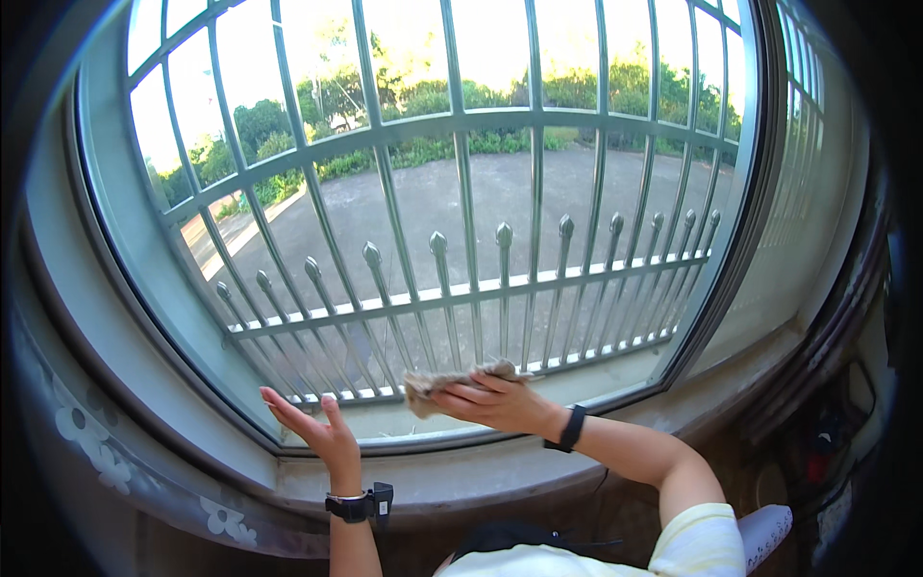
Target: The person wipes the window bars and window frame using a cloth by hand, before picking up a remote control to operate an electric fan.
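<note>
My right hand [487,399] grips a crumpled beige cloth [425,388] in front of the lower part of a window [389,425]. The cloth sticks out past the fingertips on the left; whether it touches the glass I cannot tell. My left hand [315,427] is raised near the window's lower left corner. It holds nothing, and its fingers point up and to the left with the thumb apart. A dark band circles each wrist, the left one carrying a small black box.
Metal security bars [461,296] with spear-shaped tips stand beyond the window. A stone-like sill [433,476] runs below the frame. A curtain with white flowers [223,519] hangs at lower left. On the right is a sliding pane [771,238], with dark folded fabric [822,360] beside it.
</note>
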The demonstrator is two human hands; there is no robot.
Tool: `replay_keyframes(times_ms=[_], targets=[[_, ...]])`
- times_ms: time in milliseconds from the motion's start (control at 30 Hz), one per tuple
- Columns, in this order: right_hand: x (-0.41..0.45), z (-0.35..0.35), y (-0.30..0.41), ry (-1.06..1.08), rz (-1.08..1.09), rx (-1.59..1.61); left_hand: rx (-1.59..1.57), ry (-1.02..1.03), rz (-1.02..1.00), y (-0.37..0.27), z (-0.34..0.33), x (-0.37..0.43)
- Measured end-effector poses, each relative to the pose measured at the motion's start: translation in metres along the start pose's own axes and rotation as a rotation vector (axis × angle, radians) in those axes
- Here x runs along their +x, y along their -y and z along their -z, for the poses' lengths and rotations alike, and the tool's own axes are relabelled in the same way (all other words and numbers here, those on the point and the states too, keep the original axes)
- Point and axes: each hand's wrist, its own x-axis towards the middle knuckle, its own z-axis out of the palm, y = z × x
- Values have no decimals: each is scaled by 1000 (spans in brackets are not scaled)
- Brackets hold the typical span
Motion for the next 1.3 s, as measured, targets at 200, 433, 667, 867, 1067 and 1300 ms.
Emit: replay_keyframes(times_ms=[200,433,667,867,1067,1300], targets=[[-35,55,-152,45,-623,352,124,-208,-139,52,-12,53],[-6,118,-385,-618,-769,-447,230,-250,-32,63,-41,26],[171,107,-394,-949,-684,-243,271,-295,-24,65,-45,28],[203,78,-228,-227,-75,155,295,-281,-6,72,-30,30],[112,111,-313,-48,-297,327,126,-130,22,80,-14,19],[10,160,-489,-591,-815,-586,-130,128,-13,57,18,16]])
